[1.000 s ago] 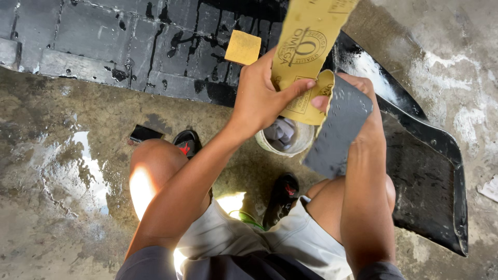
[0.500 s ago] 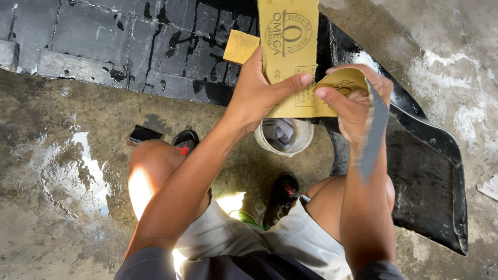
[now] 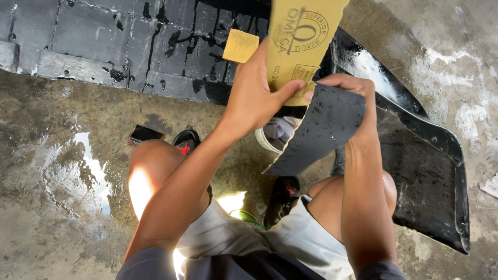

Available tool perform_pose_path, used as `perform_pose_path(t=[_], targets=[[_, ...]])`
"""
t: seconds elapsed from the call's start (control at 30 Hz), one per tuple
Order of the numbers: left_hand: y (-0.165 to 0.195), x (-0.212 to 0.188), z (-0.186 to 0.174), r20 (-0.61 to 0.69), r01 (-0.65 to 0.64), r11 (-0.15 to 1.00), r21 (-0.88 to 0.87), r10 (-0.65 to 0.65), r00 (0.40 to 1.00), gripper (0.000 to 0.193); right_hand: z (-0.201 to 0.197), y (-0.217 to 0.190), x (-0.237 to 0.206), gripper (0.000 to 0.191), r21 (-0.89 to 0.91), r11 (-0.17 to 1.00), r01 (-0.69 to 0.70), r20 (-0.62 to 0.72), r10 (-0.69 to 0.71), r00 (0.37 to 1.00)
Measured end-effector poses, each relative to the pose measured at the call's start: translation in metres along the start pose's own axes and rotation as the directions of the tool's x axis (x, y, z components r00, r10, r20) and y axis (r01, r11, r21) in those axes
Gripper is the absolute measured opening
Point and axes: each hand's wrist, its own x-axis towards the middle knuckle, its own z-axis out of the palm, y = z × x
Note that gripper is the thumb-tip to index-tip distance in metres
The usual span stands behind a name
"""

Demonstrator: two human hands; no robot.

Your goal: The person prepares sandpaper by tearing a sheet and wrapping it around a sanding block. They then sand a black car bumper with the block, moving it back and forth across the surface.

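**Sandpaper sheet coming apart in 2 pieces**

So both hands are up close to the camera, working a sheet of wet-and-dry sandpaper (image 3: 303, 41). The left hand (image 3: 257, 93) pinches the tan-backed strip near its lower edge, thumb pressed across the paper, and that strip stands upright, reaching out the top of the frame. The right hand (image 3: 347, 91) grips the top corner of the dark grit-side piece (image 3: 321, 129), which hangs down and to the left, speckled with water drops.

What's changed: half a second ago the dark piece was edge-on and hard to see, tucked by the right hand. Now it's swung flat to the camera and its ragged left edge shows, so the tear looks finished or nearly so. I can't tell if the 2 pieces are still joined where the fingers meet.

Below the hands there's a small white tub (image 3: 275, 136) on the wet concrete floor (image 3: 62, 207), partly hidden. The black car panel (image 3: 425, 171) lies on the far and right side, with a little tan sandpaper square (image 3: 240, 45) resting on it.
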Motion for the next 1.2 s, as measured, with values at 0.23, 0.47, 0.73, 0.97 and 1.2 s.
perform_pose_path(t=[0.23,0.47,0.73,0.97,1.2], targets=[[-0.009,0.006,0.003,0.025,0.075,0.863,-0.500,-0.072,0.997,0.045,0.007,0.019,0.012,0.017,0.335,0.877,0.345,0.063,-0.387,0.920],[-0.008,0.001,-0.005,-0.044,-0.023,0.978,-0.206,0.014,0.999,0.047,-0.001,0.012,0.003,0.027,-0.099,0.973,0.211,0.126,-0.198,0.972],[-0.042,0.021,-0.023,-0.270,-0.002,0.946,-0.324,-0.091,0.958,0.040,-0.049,-0.037,-0.001,0.026,0.608,0.647,0.459,0.125,-0.649,0.750],[-0.052,0.027,-0.067,-0.395,-0.168,0.895,-0.414,-0.010,0.919,0.028,-0.068,-0.032,-0.006,0.020,0.126,0.991,0.042,-0.026,-0.039,0.999],[-0.056,0.038,-0.119,-0.530,-0.330,0.763,-0.555,-0.020,0.848,0.054,-0.055,-0.064,0.045,0.025,-0.402,0.888,-0.221,0.231,0.332,0.914]])
